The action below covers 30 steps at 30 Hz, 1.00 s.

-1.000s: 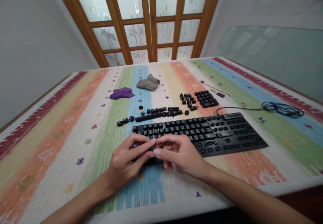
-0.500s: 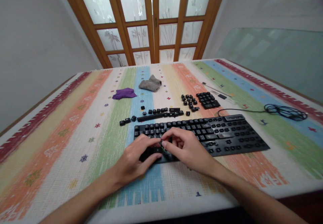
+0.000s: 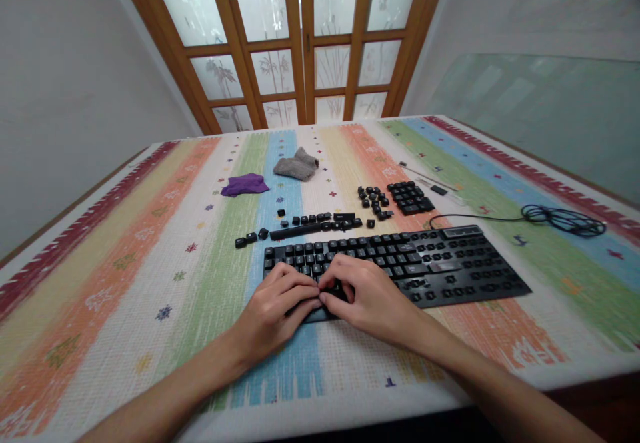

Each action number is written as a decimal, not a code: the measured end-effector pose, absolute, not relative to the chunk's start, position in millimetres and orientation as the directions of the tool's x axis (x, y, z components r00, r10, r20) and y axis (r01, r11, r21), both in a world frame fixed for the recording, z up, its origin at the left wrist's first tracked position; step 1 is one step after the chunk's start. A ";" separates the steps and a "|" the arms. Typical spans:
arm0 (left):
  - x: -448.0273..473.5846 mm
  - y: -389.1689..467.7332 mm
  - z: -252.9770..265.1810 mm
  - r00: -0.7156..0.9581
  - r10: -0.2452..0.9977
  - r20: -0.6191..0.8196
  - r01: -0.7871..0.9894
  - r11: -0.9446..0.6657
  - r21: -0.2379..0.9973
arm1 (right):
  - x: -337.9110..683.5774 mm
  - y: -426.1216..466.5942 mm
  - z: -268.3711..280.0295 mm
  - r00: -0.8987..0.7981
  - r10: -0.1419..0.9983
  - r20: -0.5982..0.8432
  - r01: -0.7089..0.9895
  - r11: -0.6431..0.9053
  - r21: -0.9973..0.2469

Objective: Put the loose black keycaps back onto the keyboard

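A black keyboard (image 3: 475, 263) lies on the striped cloth, with keycaps on its left and middle part and bare key sockets on its right part. Over its front left keys, my left hand (image 3: 280, 303) is closed, thumb and fingertips pressed together. My right hand (image 3: 365, 290) rests just beside it in a pinch, and the fingertips of both hands meet at one spot low on the keyboard. Whatever is between the fingertips is hidden. Behind the keyboard sits a row of loose keycaps (image 3: 313, 218) with a long black space bar (image 3: 296, 232).
More loose keycaps (image 3: 374, 200) and a neat block of keycaps (image 3: 410, 196) lie at the back right. A coiled cable (image 3: 563, 220) is on the right. A purple cloth (image 3: 245, 184), a grey cloth (image 3: 297, 164) and a thin rod-like tool (image 3: 433, 180) lie farther back.
My left fingers have closed down toward the thumb, covering the C key that showed between them. The right hand keeps its pinch almost in place. The view has shifted slightly.
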State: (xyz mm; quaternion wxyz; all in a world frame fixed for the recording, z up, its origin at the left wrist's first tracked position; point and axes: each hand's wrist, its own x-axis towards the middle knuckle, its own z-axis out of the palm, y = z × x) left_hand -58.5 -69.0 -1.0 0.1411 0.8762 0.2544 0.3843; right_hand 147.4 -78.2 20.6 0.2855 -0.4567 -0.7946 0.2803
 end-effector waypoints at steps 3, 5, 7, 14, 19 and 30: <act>-58.5 -68.5 0.0 0.571 0.555 0.604 0.364 -0.831 0.420 | 146.5 -78.7 19.1 -0.421 0.886 0.194 0.580 0.427 -0.694; -59.6 -68.0 0.2 0.594 0.542 0.594 0.357 -0.840 0.410 | 146.3 -78.6 19.1 -0.424 0.885 0.193 0.580 0.429 -0.692; -61.0 -67.7 -0.2 0.619 0.524 0.585 0.340 -0.850 0.402 | 146.6 -78.2 19.6 -0.429 0.883 0.191 0.578 0.431 -0.693; -63.3 -68.8 -2.0 0.674 0.478 0.563 0.314 -0.876 0.367 | 149.2 -77.7 20.9 -0.464 0.867 0.179 0.590 0.454 -0.668; -62.3 -68.7 -2.4 0.641 0.462 0.613 0.320 -0.887 0.333 | 150.0 -78.9 20.9 -0.477 0.856 0.202 0.582 0.479 -0.657; -61.2 -69.7 -2.7 0.631 0.461 0.624 0.353 -0.887 0.298 | 150.9 -78.9 15.7 -0.469 0.857 0.215 0.590 0.485 -0.646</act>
